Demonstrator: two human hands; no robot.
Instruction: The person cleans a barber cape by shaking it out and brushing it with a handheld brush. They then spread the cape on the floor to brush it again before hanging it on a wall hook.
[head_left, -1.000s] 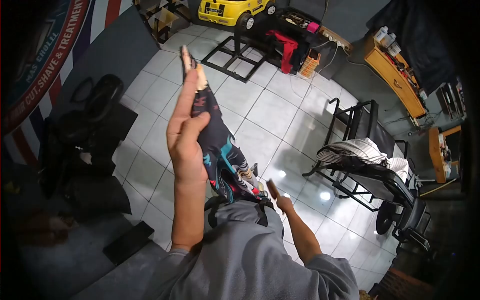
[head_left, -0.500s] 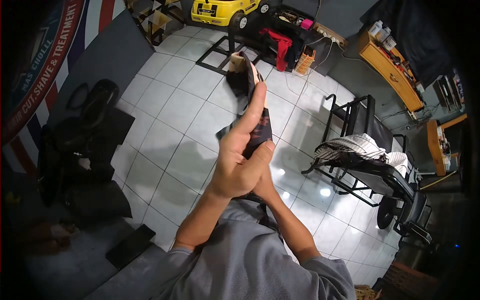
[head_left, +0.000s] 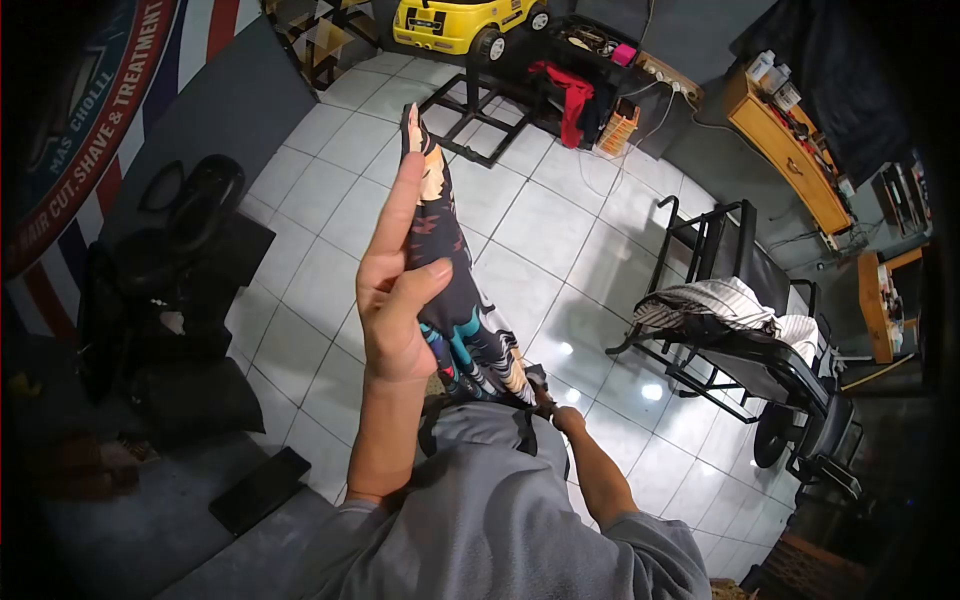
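Observation:
A dark printed cloth (head_left: 447, 245), with beige, teal and reddish patterns, stretches from the upper middle of the view down to my waist. My left hand (head_left: 395, 300) is raised and grips its upper part, the thumb lying across the front and the index finger pointing up along its left edge. The cloth's top rises past that fingertip. Lower down, beside my right hip, my right hand (head_left: 567, 418) pinches the bottom corner. The fabric is drawn out taut and folded between the two hands.
A black barber chair (head_left: 745, 365) with a striped cloth (head_left: 705, 300) stands at right. A black metal frame (head_left: 475, 125) sits on the tiled floor ahead, near a yellow toy car (head_left: 455, 25). Wooden shelving (head_left: 785, 150) lines the right wall; a dark flat object (head_left: 260, 490) lies lower left.
My left hand has moved left with the cloth's upper end. My right hand, previously close behind it, has drawn down towards my right hip, spreading the cloth lengthwise.

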